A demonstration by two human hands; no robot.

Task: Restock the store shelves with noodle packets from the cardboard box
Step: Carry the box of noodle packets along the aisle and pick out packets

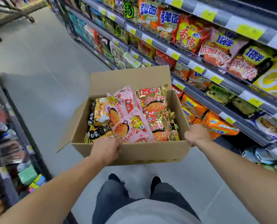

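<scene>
An open cardboard box [150, 151] hangs in front of me, above the aisle floor. My left hand [106, 149] grips its near rim, fingers curled over the edge. My right hand [196, 134] grips the box's near right corner. Inside lie several noodle packets: a pink multipack [128, 115] on top in the middle, gold packets [157, 109] to the right, black and yellow ones [99, 122] to the left. The store shelves [215, 75] on my right are packed with noodle packets behind yellow price tags.
Grey aisle floor [42, 75] stretches ahead. A second shelving unit [10, 143] with goods runs along my left. A wheeled cart frame [13, 12] stands far up the aisle on the left. My legs and shoes [134, 183] are below the box.
</scene>
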